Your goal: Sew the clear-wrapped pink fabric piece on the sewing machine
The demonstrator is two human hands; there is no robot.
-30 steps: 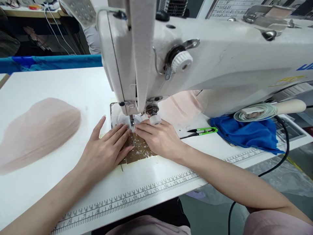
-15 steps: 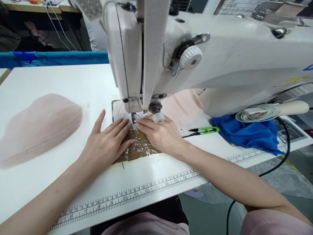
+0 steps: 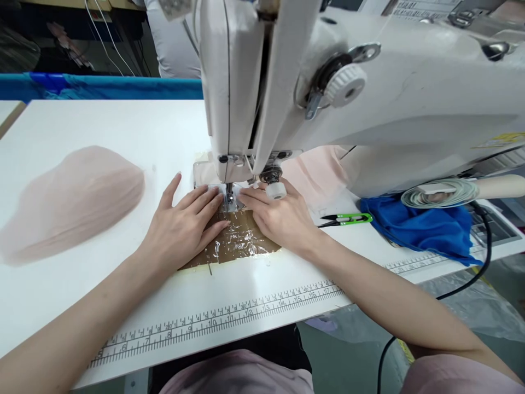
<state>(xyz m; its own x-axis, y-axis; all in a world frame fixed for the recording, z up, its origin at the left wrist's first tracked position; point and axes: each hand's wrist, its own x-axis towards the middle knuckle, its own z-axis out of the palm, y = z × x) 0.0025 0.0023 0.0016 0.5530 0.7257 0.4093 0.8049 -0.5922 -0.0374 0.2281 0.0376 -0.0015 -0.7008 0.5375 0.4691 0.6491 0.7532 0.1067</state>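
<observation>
White tabletop [image 3: 172, 126] spreads beneath a sewing machine [image 3: 389, 76], with 2 bare hands working close in under its head. Left hand [image 3: 178, 232] lies palm down, opened wide: its middle fingers reach to the left side of the presser foot [image 3: 229, 194], its little finger is splayed outward, and its thumb rests on a shiny brown panel [image 3: 241, 241]. Right hand [image 3: 285, 219] is also palm down, fingers extended and close together, their tips just right of the foot; a white knob [image 3: 275, 190] hides part of them. Both hands lie flat rather than closed around anything. Between the 2 sets of fingertips, at the foot, lies a small pale piece [image 3: 232, 207]; whether it is cloth or metal plate, I cannot tell.

Behind the right hand lies light pink fabric [image 3: 318, 172], and just beside that wrist, green-handled snips [image 3: 350, 219]. Farther right are a crumpled blue cloth [image 3: 418, 224] and a coiled pale cord [image 3: 435, 192]. Sheer pink fabric [image 3: 82, 202] lies well left of the left hand. Nearest the person, a printed ruler [image 3: 221, 320] follows the table edge; beyond the far edge runs a teal cloth strip [image 3: 123, 87].
</observation>
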